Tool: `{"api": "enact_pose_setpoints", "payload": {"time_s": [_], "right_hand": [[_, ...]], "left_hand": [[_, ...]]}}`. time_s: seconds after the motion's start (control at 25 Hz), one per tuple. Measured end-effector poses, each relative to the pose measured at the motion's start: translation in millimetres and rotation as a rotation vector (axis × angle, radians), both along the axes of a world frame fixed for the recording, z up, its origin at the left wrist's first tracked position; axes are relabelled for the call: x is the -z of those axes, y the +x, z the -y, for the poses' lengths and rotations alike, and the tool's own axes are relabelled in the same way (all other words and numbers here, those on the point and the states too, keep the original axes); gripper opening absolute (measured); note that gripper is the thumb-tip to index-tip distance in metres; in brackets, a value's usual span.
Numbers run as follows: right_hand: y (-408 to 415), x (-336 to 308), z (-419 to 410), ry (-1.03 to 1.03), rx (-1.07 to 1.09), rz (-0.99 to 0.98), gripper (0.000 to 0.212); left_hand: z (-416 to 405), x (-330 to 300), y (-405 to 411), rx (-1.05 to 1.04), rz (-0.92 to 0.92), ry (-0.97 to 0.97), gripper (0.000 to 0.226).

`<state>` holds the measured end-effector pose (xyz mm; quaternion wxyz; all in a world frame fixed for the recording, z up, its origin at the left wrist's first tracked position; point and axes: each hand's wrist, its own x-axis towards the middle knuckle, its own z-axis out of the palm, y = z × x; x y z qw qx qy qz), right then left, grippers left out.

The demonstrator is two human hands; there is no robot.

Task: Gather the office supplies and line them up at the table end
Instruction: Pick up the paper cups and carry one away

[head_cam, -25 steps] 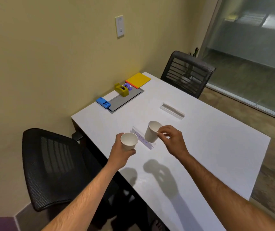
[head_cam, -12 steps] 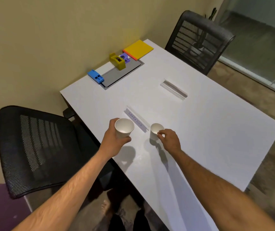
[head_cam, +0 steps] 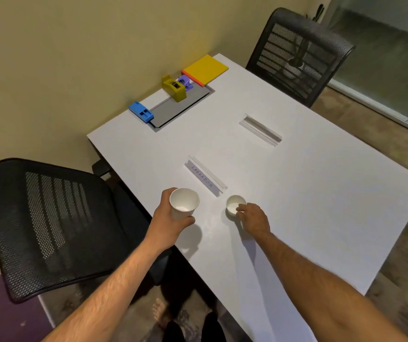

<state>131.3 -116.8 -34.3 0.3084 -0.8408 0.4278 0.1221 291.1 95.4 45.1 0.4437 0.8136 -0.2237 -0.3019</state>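
- Nearest, at about 7 o'clock from the worktop's (head_cam: 309, 218) middle, the left hand (head_cam: 167, 222) is wrapped around a white paper cup (head_cam: 184, 203), fingers and thumb curled round its wall; the cup looks raised off the surface, with its shadow falling on the worktop below (how high, I cannot tell).
- Just beside it, toward 3 o'clock, the right hand (head_cam: 253, 218) pinches the near rim of a second paper cup (head_cam: 235, 205), which appears to stand on or just above the worktop; contact underneath is hidden by the hand.
- Between and just beyond the two cups, at 12 o'clock, lies a clear name holder (head_cam: 206, 178) with a handwritten label.
- Farther, toward 1 o'clock, a second clear holder (head_cam: 261, 130) lies alone, well apart from the first.
- At the far end by the wall sit the office supplies: a blue stapler-like piece (head_cam: 140, 111), a yellow tape dispenser (head_cam: 174, 88) on the grey inset panel (head_cam: 178, 107), a purple clip (head_cam: 185, 82) just behind it, and a yellow notepad (head_cam: 205, 69).
- Risks, in my judgement: a rim pinch is a weak hold on thin paper, so the right cup could crumple or tip if lifted quickly; the left cup, squeezed too hard, could buckle.
- Either cup swung forward could knock the labelled holder (it lies right in the path), and cups set down near the worktop edge by the black chair (head_cam: 49, 225) could roll off.
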Motion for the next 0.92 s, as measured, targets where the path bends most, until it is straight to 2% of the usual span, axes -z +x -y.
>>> {"api": "enact_pose_setpoints", "payload": {"time_s": [0.16,0.4,0.56,0.72,0.92], "right_hand": [[-12,-30,-12,0.057,0.088,0.117,0.033],[-35,-113,-63,0.075,0.263,0.498,0.028],[-57,-152,-113,0.106,0.269,0.710,0.028],[-94,-171,-148,0.082,0.170,0.680,0.039],[-158,-181,-152,0.021,0.135,0.586,0.025]], "left_hand": [[-7,-11,-9,0.033,-0.004,-0.036,0.074],[-18,-40,-24,0.203,-0.023,-0.120,0.073],[-27,-43,-39,0.337,-0.029,-0.167,0.073],[-30,-47,-72,0.460,-0.055,-0.201,0.075],[-19,-63,-129,0.594,-0.047,-0.270,0.074]]}}
